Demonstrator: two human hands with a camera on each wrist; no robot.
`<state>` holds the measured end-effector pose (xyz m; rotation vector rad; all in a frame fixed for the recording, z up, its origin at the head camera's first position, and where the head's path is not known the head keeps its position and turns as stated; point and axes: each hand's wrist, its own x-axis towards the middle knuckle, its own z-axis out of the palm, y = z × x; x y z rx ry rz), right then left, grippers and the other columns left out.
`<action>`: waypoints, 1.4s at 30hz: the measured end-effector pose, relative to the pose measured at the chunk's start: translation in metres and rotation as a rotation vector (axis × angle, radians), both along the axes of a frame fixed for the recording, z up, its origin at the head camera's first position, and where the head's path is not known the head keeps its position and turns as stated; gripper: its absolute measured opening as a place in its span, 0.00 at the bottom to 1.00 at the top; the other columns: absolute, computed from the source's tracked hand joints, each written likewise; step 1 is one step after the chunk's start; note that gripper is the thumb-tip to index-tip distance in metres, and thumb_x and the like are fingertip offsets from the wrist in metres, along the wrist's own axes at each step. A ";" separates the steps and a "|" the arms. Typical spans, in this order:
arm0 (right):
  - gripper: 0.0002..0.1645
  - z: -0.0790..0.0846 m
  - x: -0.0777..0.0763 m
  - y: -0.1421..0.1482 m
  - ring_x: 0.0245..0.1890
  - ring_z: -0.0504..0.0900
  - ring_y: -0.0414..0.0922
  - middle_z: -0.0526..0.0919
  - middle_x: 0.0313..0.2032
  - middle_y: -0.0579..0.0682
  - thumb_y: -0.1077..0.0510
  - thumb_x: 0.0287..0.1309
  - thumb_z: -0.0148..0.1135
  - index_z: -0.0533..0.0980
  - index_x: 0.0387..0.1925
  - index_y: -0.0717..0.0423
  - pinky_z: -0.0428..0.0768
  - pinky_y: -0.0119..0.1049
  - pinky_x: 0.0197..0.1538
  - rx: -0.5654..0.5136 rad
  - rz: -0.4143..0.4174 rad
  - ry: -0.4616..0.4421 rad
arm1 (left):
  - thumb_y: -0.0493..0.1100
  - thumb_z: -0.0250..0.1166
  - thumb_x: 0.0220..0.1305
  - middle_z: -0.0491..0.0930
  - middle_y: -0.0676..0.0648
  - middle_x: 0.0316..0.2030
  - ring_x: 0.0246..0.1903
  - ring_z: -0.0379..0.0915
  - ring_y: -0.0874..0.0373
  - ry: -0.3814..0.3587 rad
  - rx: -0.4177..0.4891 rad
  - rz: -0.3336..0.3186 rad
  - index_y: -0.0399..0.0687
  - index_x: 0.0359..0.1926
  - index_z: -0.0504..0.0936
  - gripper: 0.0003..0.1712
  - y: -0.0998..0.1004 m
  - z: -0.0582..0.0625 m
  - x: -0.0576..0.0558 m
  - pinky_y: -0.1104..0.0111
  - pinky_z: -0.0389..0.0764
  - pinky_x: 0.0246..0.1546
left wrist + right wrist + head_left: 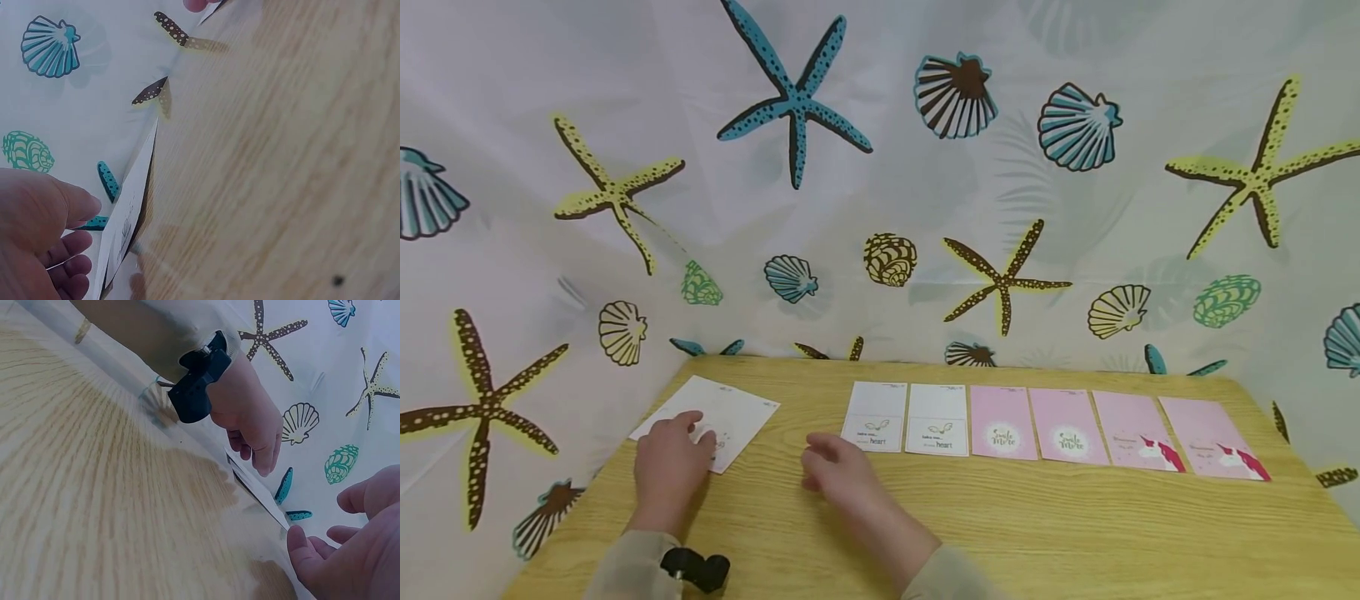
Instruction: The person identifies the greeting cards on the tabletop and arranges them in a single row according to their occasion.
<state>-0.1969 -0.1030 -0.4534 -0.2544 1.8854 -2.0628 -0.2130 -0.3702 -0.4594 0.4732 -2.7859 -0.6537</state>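
Note:
My left hand (673, 458) rests over white cards (743, 417) lying askew at the table's left side, its fingers bent down onto them and covering part of the print. Seen from the left wrist, the thumb and fingertips of that hand (37, 231) are right beside the white card (131, 209), which shows layered edges. My right hand (842, 471) hovers over the table between those cards and the row, with loosely curled fingers and nothing held. In the right wrist view, this hand (356, 556) has its thumb apart from the fingers.
A row runs rightward along the wooden table (1037, 533): two white "heart" cards (874, 404), two pink "smile more" cards (997, 402), and two pink unicorn cards (1131, 417). A curtain (880, 192) with starfish and shells hangs behind. A black wrist camera (696, 569) sits on the left wrist.

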 end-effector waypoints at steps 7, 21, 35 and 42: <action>0.30 -0.002 0.001 -0.008 0.50 0.90 0.54 0.85 0.59 0.55 0.59 0.77 0.65 0.75 0.74 0.67 0.84 0.44 0.60 -0.004 0.001 0.009 | 0.43 0.62 0.79 0.76 0.20 0.64 0.63 0.69 0.19 -0.015 -0.033 -0.024 0.25 0.70 0.76 0.29 -0.002 -0.004 -0.001 0.32 0.70 0.65; 0.30 -0.010 0.000 -0.018 0.50 0.90 0.53 0.86 0.59 0.59 0.62 0.75 0.65 0.74 0.73 0.71 0.85 0.46 0.61 -0.036 -0.020 -0.021 | 0.47 0.64 0.77 0.74 0.18 0.64 0.63 0.65 0.13 -0.087 -0.080 -0.053 0.29 0.72 0.77 0.32 -0.008 -0.015 -0.003 0.27 0.71 0.59; 0.29 -0.011 0.000 -0.024 0.55 0.89 0.53 0.84 0.63 0.61 0.64 0.75 0.64 0.75 0.73 0.71 0.86 0.43 0.59 -0.063 -0.036 -0.037 | 0.49 0.66 0.76 0.71 0.17 0.65 0.62 0.66 0.15 -0.095 -0.069 -0.076 0.29 0.72 0.76 0.34 0.022 -0.012 0.005 0.27 0.71 0.58; 0.29 -0.009 0.001 -0.026 0.54 0.89 0.54 0.83 0.62 0.62 0.64 0.75 0.65 0.74 0.73 0.70 0.86 0.44 0.59 -0.077 -0.032 -0.045 | 0.51 0.66 0.76 0.70 0.17 0.65 0.63 0.65 0.15 -0.074 -0.061 -0.038 0.29 0.73 0.75 0.36 0.024 -0.009 0.004 0.28 0.71 0.58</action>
